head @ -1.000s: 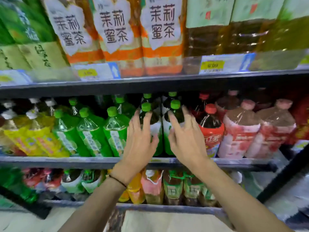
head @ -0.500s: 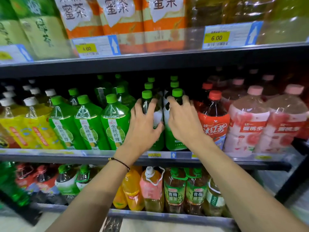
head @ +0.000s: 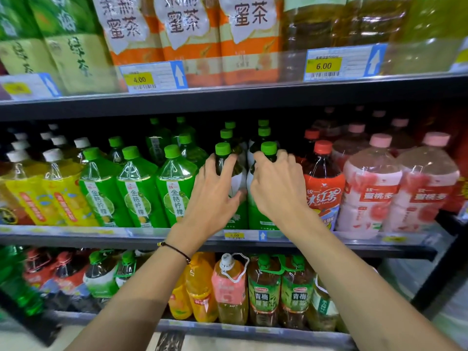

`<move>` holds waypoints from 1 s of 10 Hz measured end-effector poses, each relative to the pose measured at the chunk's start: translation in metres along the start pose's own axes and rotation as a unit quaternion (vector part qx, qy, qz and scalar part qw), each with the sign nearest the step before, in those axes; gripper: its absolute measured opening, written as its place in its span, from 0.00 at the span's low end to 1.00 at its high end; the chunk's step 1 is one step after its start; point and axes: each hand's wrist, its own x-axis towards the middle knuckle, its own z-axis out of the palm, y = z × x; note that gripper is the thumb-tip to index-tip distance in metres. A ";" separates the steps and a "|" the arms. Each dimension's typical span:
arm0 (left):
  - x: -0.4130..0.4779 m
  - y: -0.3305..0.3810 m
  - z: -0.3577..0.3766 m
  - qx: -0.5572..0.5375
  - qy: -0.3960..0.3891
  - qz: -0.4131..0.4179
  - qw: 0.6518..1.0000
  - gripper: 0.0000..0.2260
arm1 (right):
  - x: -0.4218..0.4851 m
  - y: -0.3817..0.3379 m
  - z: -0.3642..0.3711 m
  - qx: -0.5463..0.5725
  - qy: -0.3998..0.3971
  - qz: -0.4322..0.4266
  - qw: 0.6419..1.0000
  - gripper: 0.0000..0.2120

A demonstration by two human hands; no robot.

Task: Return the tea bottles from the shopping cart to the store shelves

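Two tea bottles (head: 238,181), just left of red iced-tea bottle (head: 323,188): left hand (head: 215,196) and right hand (head: 278,191), flat before, now clasp one neck each; shelving likely nearly done.

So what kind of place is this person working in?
Most likely a supermarket drinks aisle. Dark metal shelves hold rows of plastic bottles, like the two green-capped tea bottles that the left hand and right hand grip, and yellow price tags marked 4.00 and 6.00 line the edges.
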 end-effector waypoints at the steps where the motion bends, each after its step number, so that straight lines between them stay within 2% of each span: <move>1: -0.002 -0.003 -0.001 0.022 0.003 0.014 1.000 0.33 | -0.001 -0.003 0.003 -0.001 0.007 0.013 1.000 0.20; 3: -0.003 -0.005 0.001 0.101 0.026 0.045 0.994 0.31 | -0.010 -0.006 0.015 -0.030 0.032 0.027 0.999 0.23; 4: -0.003 -0.003 -0.001 0.088 0.011 0.039 0.995 0.30 | -0.010 -0.009 0.015 -0.029 0.017 0.040 0.999 0.24; 5: -0.002 0.002 -0.013 0.055 -0.036 0.021 0.998 0.30 | -0.006 -0.013 0.006 -0.024 -0.041 0.053 0.997 0.27; 6: 0.003 0.009 -0.038 0.043 -0.102 -0.002 0.994 0.28 | -0.002 -0.015 -0.014 -0.053 -0.131 0.028 0.990 0.24; 7: 0.012 0.014 -0.070 0.049 -0.142 0.006 0.989 0.26 | 0.002 -0.017 -0.045 -0.032 -0.167 0.043 0.984 0.21; 8: 0.021 0.023 -0.111 0.086 -0.210 0.014 0.974 0.24 | 0.010 -0.022 -0.087 -0.037 -0.225 0.051 0.972 0.25; 10: 0.035 0.048 -0.213 0.094 -0.332 -0.001 0.939 0.25 | 0.032 -0.041 -0.200 0.021 -0.288 0.044 0.956 0.17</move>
